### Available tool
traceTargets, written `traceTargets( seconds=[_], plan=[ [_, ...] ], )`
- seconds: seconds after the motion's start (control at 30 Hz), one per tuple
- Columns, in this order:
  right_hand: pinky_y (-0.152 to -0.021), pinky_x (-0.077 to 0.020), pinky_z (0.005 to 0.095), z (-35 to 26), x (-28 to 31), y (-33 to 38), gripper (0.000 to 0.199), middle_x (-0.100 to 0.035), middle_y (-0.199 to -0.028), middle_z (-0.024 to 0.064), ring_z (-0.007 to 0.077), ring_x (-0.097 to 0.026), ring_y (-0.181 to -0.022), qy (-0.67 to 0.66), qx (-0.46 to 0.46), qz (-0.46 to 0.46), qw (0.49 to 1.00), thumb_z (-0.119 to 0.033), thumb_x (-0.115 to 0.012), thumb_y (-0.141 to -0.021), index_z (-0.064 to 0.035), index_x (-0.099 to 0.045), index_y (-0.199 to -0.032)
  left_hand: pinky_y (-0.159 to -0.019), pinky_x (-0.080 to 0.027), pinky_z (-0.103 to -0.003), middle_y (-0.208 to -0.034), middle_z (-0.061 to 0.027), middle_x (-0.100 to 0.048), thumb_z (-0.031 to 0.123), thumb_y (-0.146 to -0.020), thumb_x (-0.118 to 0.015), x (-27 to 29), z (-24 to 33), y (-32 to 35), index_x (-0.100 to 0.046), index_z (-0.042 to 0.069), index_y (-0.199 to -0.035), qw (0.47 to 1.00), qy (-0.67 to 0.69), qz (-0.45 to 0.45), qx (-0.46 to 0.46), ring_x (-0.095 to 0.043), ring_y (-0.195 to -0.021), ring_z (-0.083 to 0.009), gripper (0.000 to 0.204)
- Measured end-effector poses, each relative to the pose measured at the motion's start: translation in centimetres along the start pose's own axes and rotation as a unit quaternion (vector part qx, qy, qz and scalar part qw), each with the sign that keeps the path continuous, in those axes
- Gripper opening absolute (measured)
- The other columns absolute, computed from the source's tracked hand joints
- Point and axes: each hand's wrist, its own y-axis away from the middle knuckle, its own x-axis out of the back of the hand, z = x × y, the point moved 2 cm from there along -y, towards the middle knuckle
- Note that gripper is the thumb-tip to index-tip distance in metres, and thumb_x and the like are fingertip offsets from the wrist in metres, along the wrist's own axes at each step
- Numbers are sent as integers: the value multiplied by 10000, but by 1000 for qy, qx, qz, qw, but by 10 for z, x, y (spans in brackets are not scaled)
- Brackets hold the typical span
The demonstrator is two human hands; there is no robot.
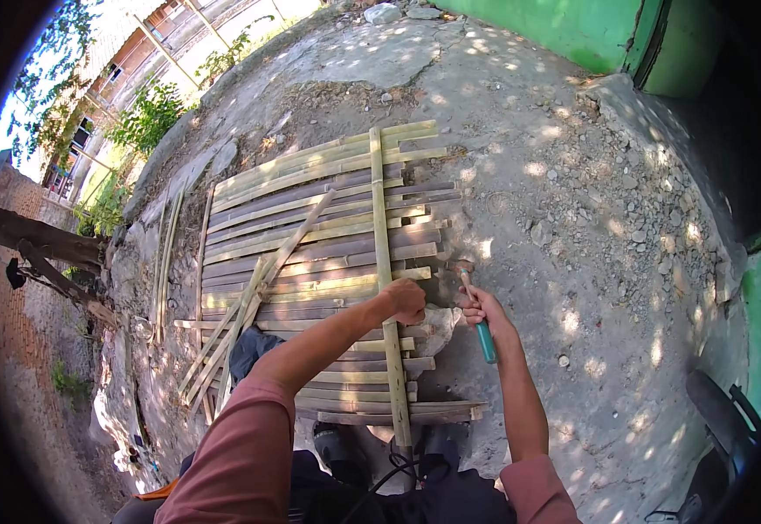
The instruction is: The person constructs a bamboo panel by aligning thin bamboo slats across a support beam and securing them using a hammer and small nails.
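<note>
Many split bamboo slats [310, 284] lie side by side on the ground, with one long bamboo strip [381, 227] running across them toward my feet. My left hand [405, 301] is closed, its fingers bunched over the strip; what they pinch, if anything, is too small to make out. To the right of the slat ends, my right hand [488, 316] grips a hammer [486, 341] by its teal handle. The hammer's head points away from me, just past my fingers, and is apart from the strip. A pale, flat piece [441, 327] lies between my two hands.
Loose bamboo strips [262, 275] lie slanted over the slats on the left, near a dark cloth [252, 349]. More thin strips [167, 253] rest farther left. Gravel [633, 201] covers ground at right. A tree trunk [40, 236] is at far left, a green wall [555, 26] behind.
</note>
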Motion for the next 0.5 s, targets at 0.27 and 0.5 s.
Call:
traceTargets(
  seconds=[0.27,0.5],
  plan=[
    [-470,-404,179,59,-28,-25,317,-468,-823,-27,31,-422,-574,-94,-38,15,995,-325,-546,-1181,-59,-604,-1344,-905,-599,-496,-820,-182,-788,390,-933,-616,31,15,28,-812,53,-730,999,-8,-54,0,-774,-890,-396,439],
    [-416,-346,166,57,-48,-52,233,-457,-777,-46,9,-385,-521,-108,-74,-13,991,-297,-528,-1183,-78,-596,-1142,-907,-593,-452,-807,-119,-791,355,-945,-643,36,12,34,-816,123,-730,995,-80,-51,-23,-781,-881,-333,360]
  ],
)
